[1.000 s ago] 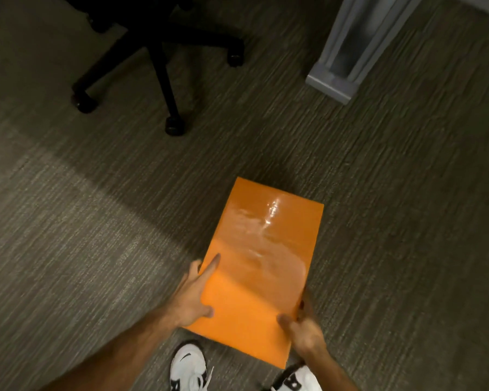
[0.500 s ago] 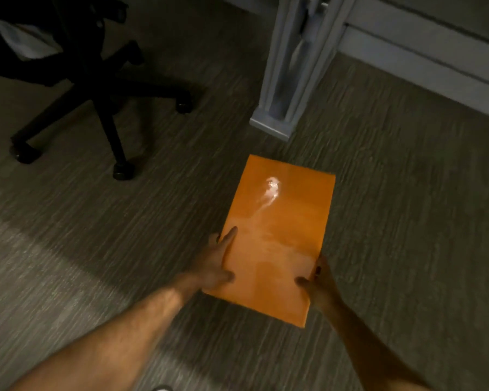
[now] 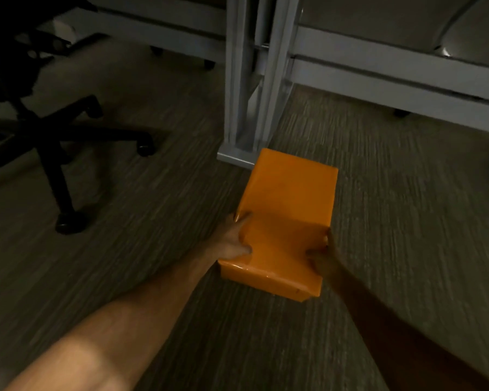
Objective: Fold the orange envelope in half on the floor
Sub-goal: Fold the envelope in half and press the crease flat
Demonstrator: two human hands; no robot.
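The orange envelope (image 3: 287, 210) is held over the grey carpet in the middle of the head view, its long side running away from me. It bends across its middle, and the near end curls under into a thick edge. My left hand (image 3: 233, 239) grips its left edge, thumb on top. My right hand (image 3: 323, 256) grips the right edge, thumb on top and fingers hidden beneath. Both arms reach forward from the bottom of the frame.
A grey metal desk leg (image 3: 251, 88) stands just behind the envelope's far end, with a grey rail (image 3: 401, 80) running right. A black office chair base (image 3: 54, 142) on casters stands at the left. Striped carpet (image 3: 407, 221) covers the floor.
The view tilted up and my shoes left the frame. Both hands carried the envelope forward toward the desk leg. The envelope, flat before, now bends in the middle with its near end curled under.
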